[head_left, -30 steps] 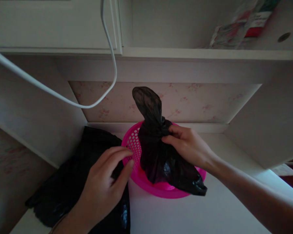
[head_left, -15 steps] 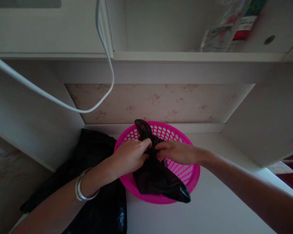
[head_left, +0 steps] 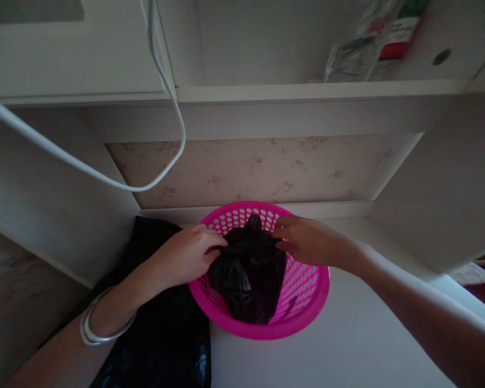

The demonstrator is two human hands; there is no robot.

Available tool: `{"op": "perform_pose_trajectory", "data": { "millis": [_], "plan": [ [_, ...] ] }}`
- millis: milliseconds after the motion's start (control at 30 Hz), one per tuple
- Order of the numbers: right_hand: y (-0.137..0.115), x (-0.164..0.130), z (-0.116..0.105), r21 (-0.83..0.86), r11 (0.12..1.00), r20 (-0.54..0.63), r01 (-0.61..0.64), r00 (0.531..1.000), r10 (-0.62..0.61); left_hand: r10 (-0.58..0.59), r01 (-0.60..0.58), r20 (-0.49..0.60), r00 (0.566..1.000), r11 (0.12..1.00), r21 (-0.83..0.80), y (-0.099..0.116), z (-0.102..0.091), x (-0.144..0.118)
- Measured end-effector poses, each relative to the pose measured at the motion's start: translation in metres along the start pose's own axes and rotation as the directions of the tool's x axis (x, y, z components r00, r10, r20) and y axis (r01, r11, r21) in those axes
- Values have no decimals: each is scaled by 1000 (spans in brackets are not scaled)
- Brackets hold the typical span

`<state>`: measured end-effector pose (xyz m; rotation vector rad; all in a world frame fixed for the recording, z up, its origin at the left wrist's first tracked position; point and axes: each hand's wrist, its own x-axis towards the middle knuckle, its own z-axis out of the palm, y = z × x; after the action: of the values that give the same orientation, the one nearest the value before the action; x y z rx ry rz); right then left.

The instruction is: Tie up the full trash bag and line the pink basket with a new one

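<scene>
A black plastic bag (head_left: 254, 280) lies bunched inside a pink perforated basket (head_left: 262, 330). My left hand (head_left: 196, 250) pinches the bag's left side, thumb and fingers closed on the plastic. On the opposite side, my right hand (head_left: 303, 237) has its fingertips closed on the bag's upper right edge. Between the hands the plastic is gathered, with a short tuft sticking up. What the bag contains, if anything, is hidden. Beneath my left forearm, beside the basket, spreads a larger black plastic bag (head_left: 161, 328).
The basket stands on a white surface (head_left: 347, 334) inside a white cabinet recess, with flowered wallpaper (head_left: 242, 170) behind. A white cable (head_left: 145, 187) hangs in a loop at upper left. Clear packages (head_left: 351, 59) sit on the shelf (head_left: 307, 92) above.
My hands have moved apart, left hand leftward and right hand rightward. The bag is drawn out sideways, and its lower corner no longer hangs over the basket's rim.
</scene>
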<state>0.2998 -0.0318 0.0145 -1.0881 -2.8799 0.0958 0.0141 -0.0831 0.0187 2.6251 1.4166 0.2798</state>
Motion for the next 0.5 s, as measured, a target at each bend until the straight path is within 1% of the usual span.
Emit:
{"op": "perform_pose_trajectory", "data": {
  "millis": [100, 167, 200, 267, 333, 400, 467, 500],
  "plan": [
    [-18, 6, 5, 106, 988, -105, 113, 989, -102, -2, -1, -51, 999, 999, -46, 4, 1, 0],
    [-25, 12, 8, 76, 980, -124, 185, 977, -175, 29, -35, -74, 997, 996, -81, 4, 2, 0],
    [-24, 13, 9, 45, 977, -134, 210, 970, -202, 41, -50, -97, 994, 995, -86, 2, 3, -1],
    [-14, 11, 7, 18, 971, -184, 236, 956, -229, 39, -52, -149, 988, 995, -86, -7, 3, -6],
    [5, 2, 2, 46, 978, -251, 202, 950, -184, -3, -17, -178, 984, 993, -113, -20, 0, -13],
    [25, -11, -3, 85, 986, -291, 142, 950, -112, -47, 16, -165, 985, 983, -182, -32, -4, -21],
    [37, -23, -6, 135, 987, -310, 87, 950, -41, -64, 26, -151, 986, 970, -242, -36, -7, -25],
    [39, -27, -6, 162, 985, -325, 63, 946, -7, -62, 20, -151, 987, 965, -263, -35, -8, -25]
  ]
}}
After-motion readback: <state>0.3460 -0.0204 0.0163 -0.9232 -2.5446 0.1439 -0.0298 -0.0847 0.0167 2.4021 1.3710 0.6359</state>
